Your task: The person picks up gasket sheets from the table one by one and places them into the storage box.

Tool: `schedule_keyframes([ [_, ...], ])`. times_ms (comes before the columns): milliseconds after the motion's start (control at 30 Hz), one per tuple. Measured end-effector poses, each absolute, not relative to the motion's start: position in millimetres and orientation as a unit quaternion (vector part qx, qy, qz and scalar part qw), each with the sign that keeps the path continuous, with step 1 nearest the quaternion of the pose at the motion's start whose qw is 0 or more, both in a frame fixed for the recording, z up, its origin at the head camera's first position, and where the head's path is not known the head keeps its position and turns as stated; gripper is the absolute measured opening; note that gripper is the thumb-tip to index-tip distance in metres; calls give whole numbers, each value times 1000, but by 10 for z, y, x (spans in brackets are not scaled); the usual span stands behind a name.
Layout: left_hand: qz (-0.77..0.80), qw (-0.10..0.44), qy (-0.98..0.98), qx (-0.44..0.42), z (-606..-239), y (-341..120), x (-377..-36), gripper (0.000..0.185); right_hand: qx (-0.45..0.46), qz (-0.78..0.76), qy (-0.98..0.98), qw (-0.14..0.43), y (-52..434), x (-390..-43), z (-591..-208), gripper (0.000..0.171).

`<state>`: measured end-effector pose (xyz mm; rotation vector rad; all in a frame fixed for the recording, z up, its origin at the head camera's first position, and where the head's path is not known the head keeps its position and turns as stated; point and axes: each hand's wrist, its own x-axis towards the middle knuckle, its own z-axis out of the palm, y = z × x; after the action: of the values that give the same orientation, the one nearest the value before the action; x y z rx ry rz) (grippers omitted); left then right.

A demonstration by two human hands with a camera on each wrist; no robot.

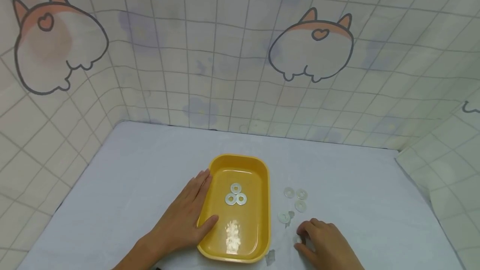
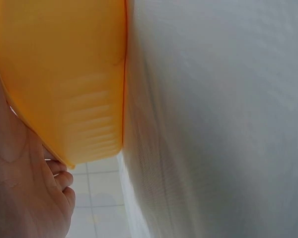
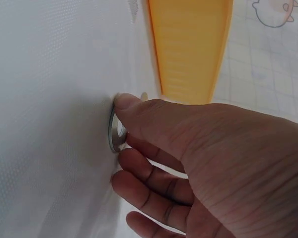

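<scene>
On our white worktop [image 1: 150, 157], our straight-fingered left hand [image 1: 183, 218] touches the yellow tray [image 1: 251, 220]; our right hand [image 1: 325, 241] pinches a ring [image 3: 114, 135], which we should lift gently.

Eight washers [image 1: 244, 200], one tray [image 1: 247, 220], two hands [image 1: 183, 222]

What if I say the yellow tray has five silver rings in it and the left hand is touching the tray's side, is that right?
Not quite: the yellow tray has three silver rings in it, as the head view shows. The left hand is touching its side.
</scene>
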<state>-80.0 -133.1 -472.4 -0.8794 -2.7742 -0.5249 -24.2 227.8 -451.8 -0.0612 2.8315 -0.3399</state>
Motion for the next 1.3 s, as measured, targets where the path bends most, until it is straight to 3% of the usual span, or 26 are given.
schedule_keyframes([
  [233,-176,82,-938,-288,-4722,-1334,-795,97,-21,-110,984,136,2275,-221,-4541,29],
  [500,-177,83,-937,-290,-4713,-1336,-798,97,-79,-27,996,36,2155,-90,-4552,23],
  [700,-180,85,-936,-290,-4715,-1329,-796,97,-104,42,994,3,2021,-72,-4568,25],
  [1300,-173,91,-937,-291,-4727,-1328,-799,98,-103,22,994,7,2092,-47,-4570,21],
])
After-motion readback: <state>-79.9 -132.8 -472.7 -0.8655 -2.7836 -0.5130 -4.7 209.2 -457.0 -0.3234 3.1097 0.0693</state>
